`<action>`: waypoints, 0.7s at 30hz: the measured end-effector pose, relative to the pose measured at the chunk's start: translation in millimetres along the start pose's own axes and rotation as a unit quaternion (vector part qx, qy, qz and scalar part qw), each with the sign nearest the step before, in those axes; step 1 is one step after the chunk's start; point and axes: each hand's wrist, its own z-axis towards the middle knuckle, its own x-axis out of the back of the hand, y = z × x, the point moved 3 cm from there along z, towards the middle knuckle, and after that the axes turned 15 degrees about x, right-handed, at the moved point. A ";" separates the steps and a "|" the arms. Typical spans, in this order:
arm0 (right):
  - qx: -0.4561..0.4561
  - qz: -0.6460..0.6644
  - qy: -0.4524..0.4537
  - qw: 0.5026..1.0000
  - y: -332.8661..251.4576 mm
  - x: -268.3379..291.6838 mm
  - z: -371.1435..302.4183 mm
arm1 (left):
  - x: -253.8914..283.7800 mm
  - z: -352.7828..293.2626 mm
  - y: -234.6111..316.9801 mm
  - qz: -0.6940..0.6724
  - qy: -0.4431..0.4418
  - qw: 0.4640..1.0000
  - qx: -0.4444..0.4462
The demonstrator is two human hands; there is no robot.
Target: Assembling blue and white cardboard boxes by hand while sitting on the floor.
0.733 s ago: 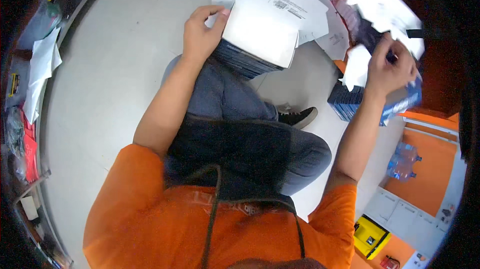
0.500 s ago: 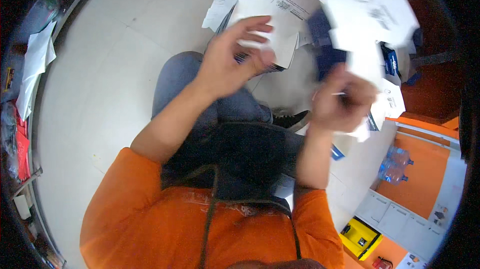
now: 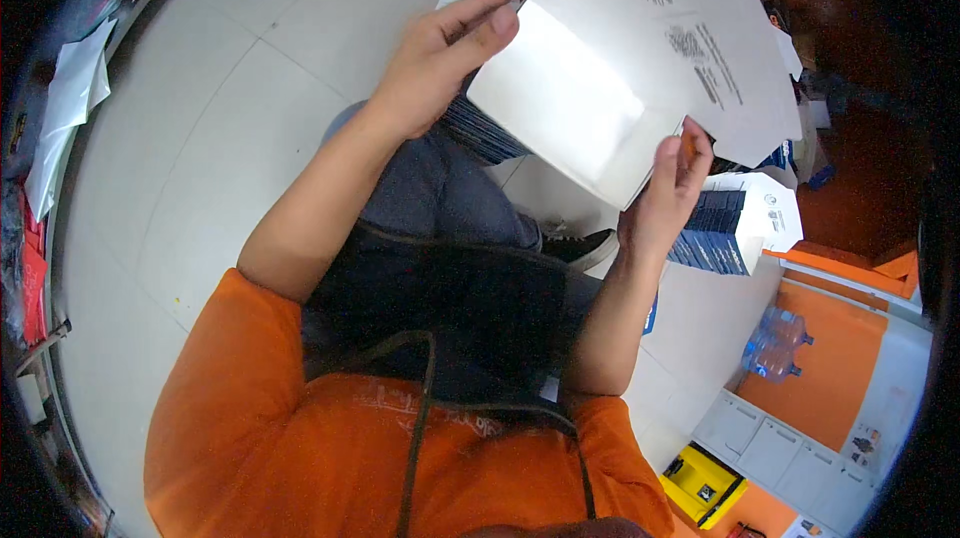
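Between my two hands is an open white cardboard box [image 3: 570, 88], tilted, with a pale, bare inside. Its wide lid flap [image 3: 690, 38] stands up at the far side and carries dark printing. My left hand [image 3: 430, 63] is closed on the box's left wall, thumb on one face and fingers on the other. At the near right corner my right hand [image 3: 665, 188] grips the other wall between thumb and fingers. Beneath the box, close to my left hand, a dark blue stack [image 3: 485, 130] shows in part. The box hides the rest of it.
Right of my right hand stands a stack of dark blue boxes [image 3: 710, 223] with a white flap on top. Large clear water bottles [image 3: 775, 343] and a yellow bin [image 3: 700, 486] lie farther right. Along the left edge, a white sheet [image 3: 70, 108] hangs from a shelf.
Both hands now hold one open box; before, they were apart and blurred, with white flaps near each. My left hand has moved up. The right-hand stack shows more plainly.
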 end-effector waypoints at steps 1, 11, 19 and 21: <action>-0.027 -0.008 -0.003 1.000 3.3 -2.1 -1.7 | -1.7 -2.0 -0.4 0.003 -0.021 1.000 -0.010; -0.095 0.044 0.074 0.992 26.8 -9.3 -8.1 | 17.6 -10.3 4.8 -0.180 -0.151 0.971 0.030; -0.066 0.050 0.153 0.985 38.7 -9.0 -24.9 | 2.0 -44.9 -3.1 0.236 0.012 0.952 -0.194; -0.069 0.055 0.155 0.984 36.1 -12.2 -26.3 | 0.1 -47.7 -2.3 0.187 -0.062 0.944 -0.264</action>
